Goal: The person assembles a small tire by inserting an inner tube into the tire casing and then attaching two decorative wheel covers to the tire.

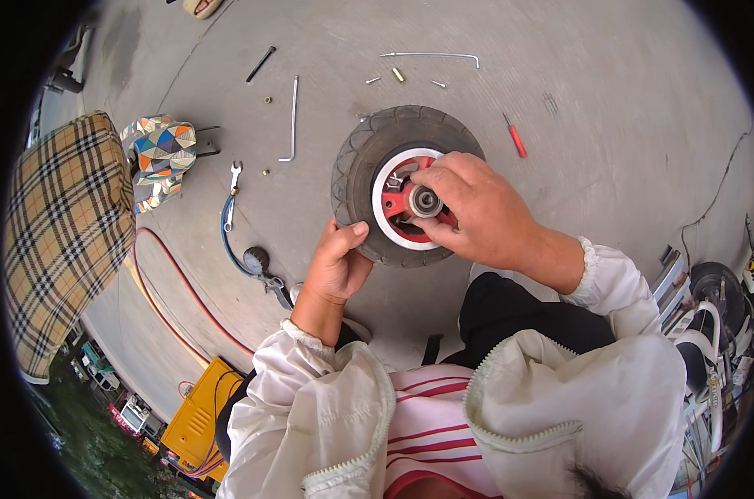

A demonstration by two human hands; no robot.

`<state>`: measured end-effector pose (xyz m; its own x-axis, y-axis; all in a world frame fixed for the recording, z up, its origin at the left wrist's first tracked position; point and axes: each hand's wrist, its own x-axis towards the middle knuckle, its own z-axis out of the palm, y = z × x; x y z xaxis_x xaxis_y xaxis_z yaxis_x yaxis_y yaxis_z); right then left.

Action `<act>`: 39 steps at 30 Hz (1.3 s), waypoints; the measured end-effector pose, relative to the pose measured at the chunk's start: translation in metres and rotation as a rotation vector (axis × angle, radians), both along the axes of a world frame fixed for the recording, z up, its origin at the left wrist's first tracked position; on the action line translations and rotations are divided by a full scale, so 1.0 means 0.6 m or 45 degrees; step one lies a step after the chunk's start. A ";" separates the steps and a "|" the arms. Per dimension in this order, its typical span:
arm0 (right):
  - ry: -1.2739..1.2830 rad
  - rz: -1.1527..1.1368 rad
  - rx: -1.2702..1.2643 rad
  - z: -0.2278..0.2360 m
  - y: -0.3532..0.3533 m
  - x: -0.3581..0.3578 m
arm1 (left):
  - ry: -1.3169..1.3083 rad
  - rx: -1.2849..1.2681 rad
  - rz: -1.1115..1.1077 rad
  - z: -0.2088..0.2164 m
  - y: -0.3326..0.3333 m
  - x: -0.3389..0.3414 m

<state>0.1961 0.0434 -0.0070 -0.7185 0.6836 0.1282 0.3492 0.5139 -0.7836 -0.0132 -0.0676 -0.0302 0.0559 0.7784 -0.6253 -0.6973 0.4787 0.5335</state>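
Note:
A small wheel point(400, 246) with a black tyre and a red and silver rim is held up in front of me, tilted, over the concrete floor. My left hand point(341, 262) grips the tyre at its lower left, thumb on the sidewall and the other fingers behind, partly hidden. At the centre of the rim, my right hand point(475, 208) has its thumb and fingers closed around a round metal bearing point(426, 201). The bearing sits against the hub; how deep it goes in cannot be seen.
Beyond the wheel lie hex keys point(294, 121), a dark bolt point(261, 64), small fasteners and a red screwdriver point(515, 137). At left are a wrench point(236, 174), a gauge point(255, 260) on a blue hose, a red hose point(177, 270) and a yellow case point(200, 413). Metal parts point(714, 333) crowd the right.

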 end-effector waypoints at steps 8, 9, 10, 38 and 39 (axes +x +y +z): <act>0.076 -0.008 0.160 0.008 0.002 -0.001 | -0.071 -0.018 -0.034 0.008 0.005 -0.008; 0.074 -0.015 0.165 0.009 0.002 -0.001 | -0.077 -0.016 -0.035 0.009 0.005 -0.007; 0.063 0.001 0.165 0.010 0.001 0.000 | -0.085 -0.016 -0.038 0.009 0.005 -0.007; -0.004 -0.094 0.190 -0.022 -0.013 -0.010 | -0.182 -0.029 0.092 -0.002 0.002 -0.005; 0.006 -0.072 0.172 -0.024 -0.011 -0.007 | -0.232 -0.029 0.091 -0.004 0.002 -0.004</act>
